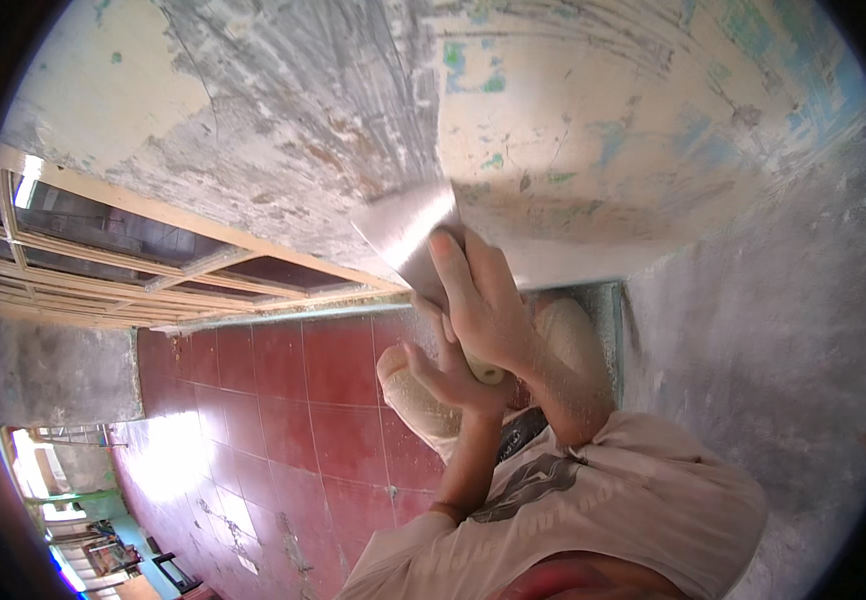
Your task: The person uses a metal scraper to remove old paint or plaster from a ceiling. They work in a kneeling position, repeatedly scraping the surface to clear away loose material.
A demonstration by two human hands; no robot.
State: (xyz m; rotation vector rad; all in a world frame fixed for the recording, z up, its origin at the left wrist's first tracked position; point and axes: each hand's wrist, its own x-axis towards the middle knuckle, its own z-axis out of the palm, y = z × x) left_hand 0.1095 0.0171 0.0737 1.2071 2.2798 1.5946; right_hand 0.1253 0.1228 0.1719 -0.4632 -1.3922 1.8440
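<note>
A wide metal scraper (410,232) lies with its blade edge against the plastered wall (373,135), at the border between a grey scraped area and cream paint. My right hand (485,300) grips it where blade and handle meet, index finger stretched along the blade. Lower down, my left hand (463,371) wraps the handle, thumb raised apart; its fingers are partly hidden behind the right hand. The light-coloured handle end (488,372) shows between the hands. Dust coats both forearms.
Left of the wall is a cream wooden window frame with bars (200,262). Red tiles (275,420) cover the floor, with peeled patches and bright glare. A grey wall (763,337) stands close on the right. My bent knees are below the hands. Assorted objects lie at the far lower left.
</note>
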